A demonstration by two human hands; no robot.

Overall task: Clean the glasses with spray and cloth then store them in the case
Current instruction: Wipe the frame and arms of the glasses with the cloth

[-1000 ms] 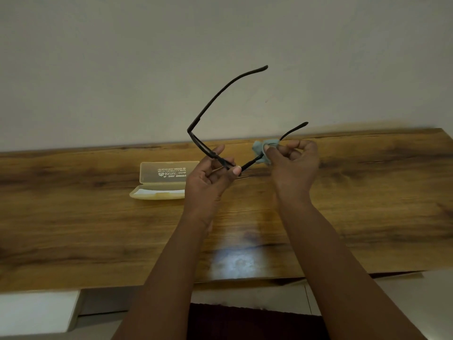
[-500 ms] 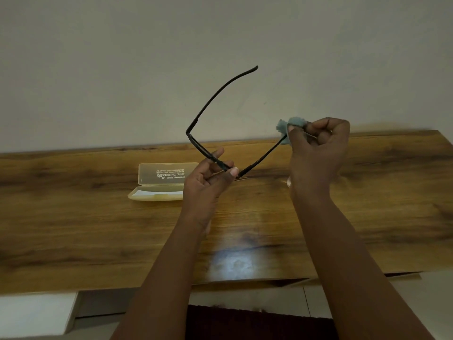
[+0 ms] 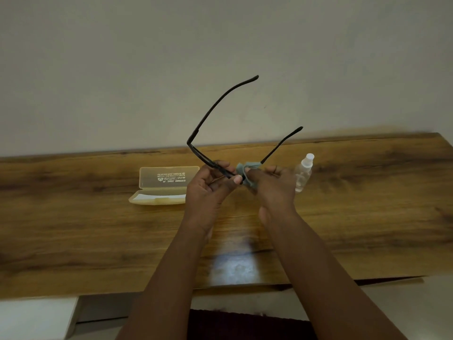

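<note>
Above the wooden table, black-framed glasses are pinched by both hands.
If squeezed too hard through the grey-blue cloth in the right hand, the arm held against the left hand could be bent.

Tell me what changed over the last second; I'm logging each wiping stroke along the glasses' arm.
The right hand, pinching the cloth around the glasses' nearer arm, slid out to the tip, then back down to the hinge beside the left hand. That uncovered the spray bottle. The left hand's grip on the frame, the open case and the table stayed as they were.
</note>
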